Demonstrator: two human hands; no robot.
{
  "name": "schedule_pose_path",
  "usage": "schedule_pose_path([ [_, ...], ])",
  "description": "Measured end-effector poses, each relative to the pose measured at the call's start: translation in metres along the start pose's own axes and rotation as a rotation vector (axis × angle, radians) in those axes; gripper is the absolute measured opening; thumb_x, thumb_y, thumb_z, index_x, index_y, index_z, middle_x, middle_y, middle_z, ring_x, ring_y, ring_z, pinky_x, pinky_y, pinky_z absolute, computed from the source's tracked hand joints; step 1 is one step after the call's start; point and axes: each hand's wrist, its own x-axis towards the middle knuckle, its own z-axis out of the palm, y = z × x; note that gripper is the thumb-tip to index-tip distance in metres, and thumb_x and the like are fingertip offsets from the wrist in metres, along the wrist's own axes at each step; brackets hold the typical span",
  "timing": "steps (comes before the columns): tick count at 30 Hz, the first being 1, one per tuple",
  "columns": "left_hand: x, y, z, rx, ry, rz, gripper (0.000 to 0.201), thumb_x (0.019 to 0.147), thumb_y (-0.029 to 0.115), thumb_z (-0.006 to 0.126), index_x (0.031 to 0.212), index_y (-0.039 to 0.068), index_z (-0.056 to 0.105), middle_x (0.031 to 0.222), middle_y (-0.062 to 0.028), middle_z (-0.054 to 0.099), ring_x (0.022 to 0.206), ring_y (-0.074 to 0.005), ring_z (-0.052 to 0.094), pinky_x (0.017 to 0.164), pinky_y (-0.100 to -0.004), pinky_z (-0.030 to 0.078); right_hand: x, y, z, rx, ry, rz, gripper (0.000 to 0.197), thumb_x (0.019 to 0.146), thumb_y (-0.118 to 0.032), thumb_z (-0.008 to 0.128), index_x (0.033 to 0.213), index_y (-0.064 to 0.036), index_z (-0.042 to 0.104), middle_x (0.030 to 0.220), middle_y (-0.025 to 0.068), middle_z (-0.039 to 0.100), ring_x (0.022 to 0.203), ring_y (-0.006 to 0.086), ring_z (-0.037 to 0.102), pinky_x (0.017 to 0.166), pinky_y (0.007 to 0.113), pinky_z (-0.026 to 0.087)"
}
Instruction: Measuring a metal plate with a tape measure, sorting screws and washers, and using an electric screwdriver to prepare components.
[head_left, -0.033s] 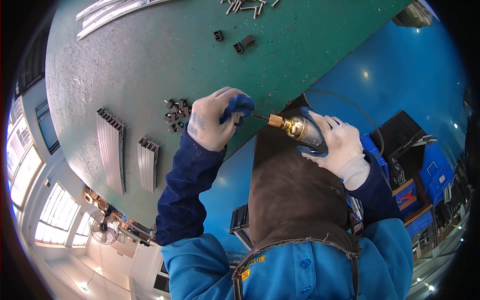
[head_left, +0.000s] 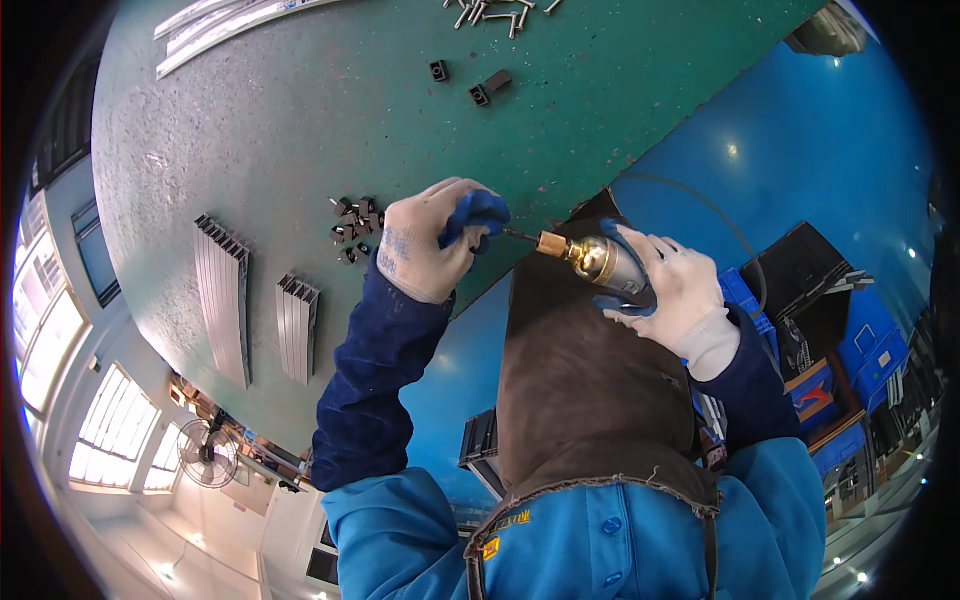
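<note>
A power screwdriver (head_left: 607, 263) with a silver body, a brass-coloured collar and a copper-coloured nose lies in my right hand (head_left: 680, 290), its gloved fingers wrapped round the body. Its thin dark bit points left toward my left hand (head_left: 435, 235). That hand, in a white glove with blue-coated fingertips, is closed in a pinch at the bit's tip, over the green table's edge. Whatever sits between those fingers is too small and covered to make out. Just left of it lies a pile of small black parts (head_left: 355, 225), some with screws sticking out.
Two bundles of silver metal profiles (head_left: 222, 300) lie on the green table (head_left: 300, 130) at the left. Farther off are long silver strips (head_left: 230, 32), several loose metal pins (head_left: 500, 14) and black blocks (head_left: 480, 95). Blue crates (head_left: 870, 350) stand right, near a dark hose (head_left: 735, 225).
</note>
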Motion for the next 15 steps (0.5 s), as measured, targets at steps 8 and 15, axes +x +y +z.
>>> schedule_pose_path([
  [8,0.009,-0.017,0.019,-0.854,0.249,-0.103,0.037,0.078,-0.001,0.066,0.114,-0.008,0.061,0.099,-0.0170,0.067,0.062,-0.0168,0.060,0.052,-0.0212,0.047,-0.011,0.000,0.015,0.604,0.006,0.174,0.086,0.057,-0.015,0.085,0.135,-0.0176,0.049,0.102,0.0098,0.070,0.086,0.0302,0.069,0.077,0.036,0.054],
  [15,0.067,-0.031,-0.026,0.632,0.577,0.206,0.041,0.076,0.014,0.073,0.115,0.006,0.063,0.094,-0.0097,0.068,0.076,-0.0139,0.063,0.068,-0.0256,0.051,-0.007,0.009,0.009,0.523,0.127,0.081,0.089,0.057,-0.013,0.086,0.137,-0.0176,0.047,0.103,0.0104,0.070,0.086,0.0301,0.070,0.076,0.035,0.054],
])
